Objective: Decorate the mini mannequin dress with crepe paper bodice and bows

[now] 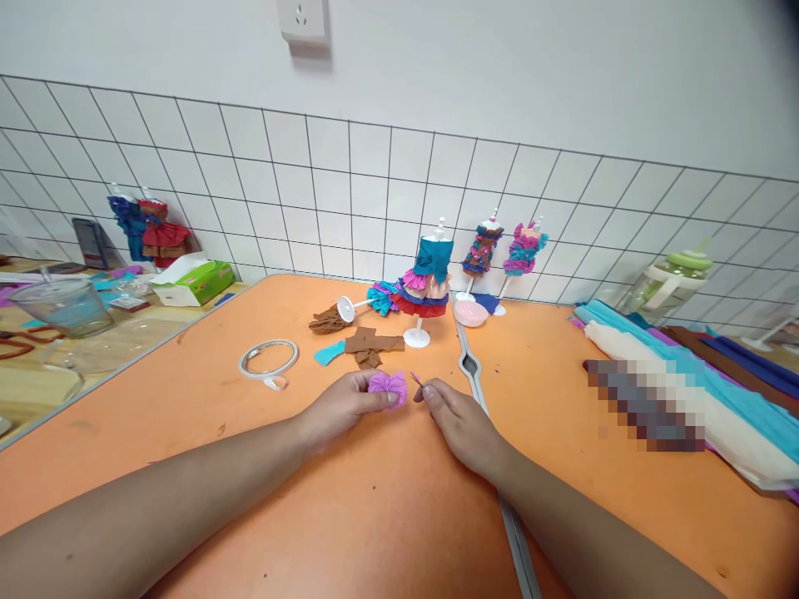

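Observation:
My left hand point(340, 408) is closed on a gathered piece of purple crepe paper point(392, 388), pinched in the middle so that it fans out like a bow. Just to its right, my right hand point(459, 423) is closed in a pinch, with a thin, dark pinkish sliver point(416, 378) showing at the fingertips. That sliver is too small to name. The two hands are close together but apart, above the orange table point(349, 516). Beyond them lie brown crepe paper strips point(374, 341) and a light blue paper piece point(330, 353).
A roll of double-sided tape point(269, 344) lies left. Behind stands a miniature mannequin point(430, 270) in a ruffled paper dress, beside a pink bowl point(470, 314). Crepe paper rolls point(687, 391) and a partly blurred-out object point(646, 408) lie right. A tissue pack point(193, 280) sits far left.

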Motion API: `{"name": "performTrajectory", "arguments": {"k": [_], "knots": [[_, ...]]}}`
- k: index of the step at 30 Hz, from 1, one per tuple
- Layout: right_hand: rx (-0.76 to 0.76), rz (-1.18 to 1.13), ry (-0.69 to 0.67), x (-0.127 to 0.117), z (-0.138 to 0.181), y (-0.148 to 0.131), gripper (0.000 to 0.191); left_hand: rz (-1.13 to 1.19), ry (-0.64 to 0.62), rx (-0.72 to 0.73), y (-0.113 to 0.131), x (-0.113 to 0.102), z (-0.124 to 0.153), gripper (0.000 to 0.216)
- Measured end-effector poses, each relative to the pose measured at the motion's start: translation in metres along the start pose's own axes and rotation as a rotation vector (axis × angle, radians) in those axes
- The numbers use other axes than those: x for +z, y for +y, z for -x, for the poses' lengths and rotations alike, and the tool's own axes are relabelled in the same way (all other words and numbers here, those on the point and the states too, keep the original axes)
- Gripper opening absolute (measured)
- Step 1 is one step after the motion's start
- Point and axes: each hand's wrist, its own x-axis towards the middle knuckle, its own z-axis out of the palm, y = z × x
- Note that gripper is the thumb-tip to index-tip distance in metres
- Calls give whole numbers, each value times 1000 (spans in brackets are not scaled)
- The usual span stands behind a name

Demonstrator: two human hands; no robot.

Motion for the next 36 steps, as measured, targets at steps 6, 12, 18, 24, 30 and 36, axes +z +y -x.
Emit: {"name": "performTrajectory", "arguments": {"k": [6,12,18,24,30,36], "knots": [[25,60,-66,2,1,3,49,-146,-40,-1,2,3,1,20],[-1,29,-78,4,3,0,44,-197,-110,-39,9,9,2,23],[80,-7,-66,-1,1,1,46,-181,-72,-21,8,6,2,32],[89,94,-56,-4,0,2,44,-151,-7,-17,4,3,0,28],[107,-104,-168,-3,1,5,46,-94,40,-18,3,3,-2,28],[32,-110,-159,1,4,4,42,-36,15,-45,5,3,0,26]]}}
